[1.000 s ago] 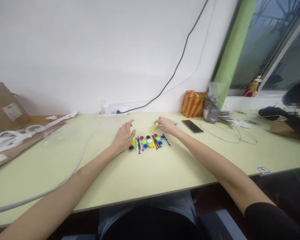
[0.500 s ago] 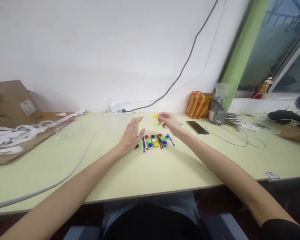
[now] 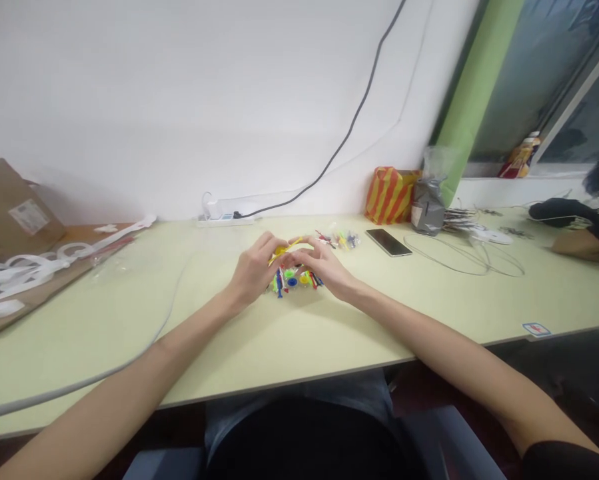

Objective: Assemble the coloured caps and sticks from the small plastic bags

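Note:
Both hands meet above a cluster of small coloured plastic pieces on the table. My left hand [image 3: 254,268] is closed on a thin yellow plastic stick with a round part [image 3: 281,251]. From the other side my right hand [image 3: 325,265] pinches the far end of the same piece; its exact fingertip contact is partly hidden. Below lie a blue round piece [image 3: 292,283], a yellow round piece [image 3: 304,280], and several coloured sticks, partly covered by the hands. A further pile of small coloured parts [image 3: 346,240] lies behind my right hand.
A phone [image 3: 388,243] lies right of the parts, near a thin cable. Behind it stand a striped bag [image 3: 390,195] and a grey bag [image 3: 428,210]. A power strip [image 3: 225,220] sits by the wall. Cardboard and white strips [image 3: 54,270] fill the left. Another person's arm [image 3: 586,243] rests far right.
My right hand has come back toward me and left with the yellow piece. My left hand has closed on that piece. The view has shifted slightly.

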Action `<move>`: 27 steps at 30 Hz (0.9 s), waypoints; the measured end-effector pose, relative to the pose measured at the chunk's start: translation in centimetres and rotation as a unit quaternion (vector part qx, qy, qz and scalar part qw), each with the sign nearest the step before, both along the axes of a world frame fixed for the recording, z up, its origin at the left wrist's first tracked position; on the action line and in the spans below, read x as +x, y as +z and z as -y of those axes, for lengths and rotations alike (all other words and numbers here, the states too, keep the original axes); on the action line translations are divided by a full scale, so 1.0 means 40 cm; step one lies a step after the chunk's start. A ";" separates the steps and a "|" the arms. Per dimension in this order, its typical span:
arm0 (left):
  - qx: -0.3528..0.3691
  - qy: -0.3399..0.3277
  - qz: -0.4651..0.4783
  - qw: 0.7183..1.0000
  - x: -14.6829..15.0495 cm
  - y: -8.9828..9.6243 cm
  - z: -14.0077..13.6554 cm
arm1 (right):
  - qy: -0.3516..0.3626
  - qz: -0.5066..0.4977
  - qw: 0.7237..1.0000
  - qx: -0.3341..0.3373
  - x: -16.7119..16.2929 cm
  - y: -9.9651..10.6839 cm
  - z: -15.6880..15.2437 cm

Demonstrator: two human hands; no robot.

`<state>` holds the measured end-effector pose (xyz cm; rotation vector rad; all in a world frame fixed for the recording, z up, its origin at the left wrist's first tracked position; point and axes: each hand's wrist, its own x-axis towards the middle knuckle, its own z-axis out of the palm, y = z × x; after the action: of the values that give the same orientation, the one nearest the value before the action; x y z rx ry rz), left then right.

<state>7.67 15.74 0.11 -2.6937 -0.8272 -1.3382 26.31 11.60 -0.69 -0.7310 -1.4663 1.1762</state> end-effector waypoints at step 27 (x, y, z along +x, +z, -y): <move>0.067 0.025 -0.079 0.994 0.012 -0.010 0.026 | -0.156 0.355 0.838 0.383 0.026 0.021 0.007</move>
<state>8.15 14.70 -0.27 -2.6161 -0.7551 -1.1120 27.36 11.33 0.16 -0.8106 -2.1182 -0.0353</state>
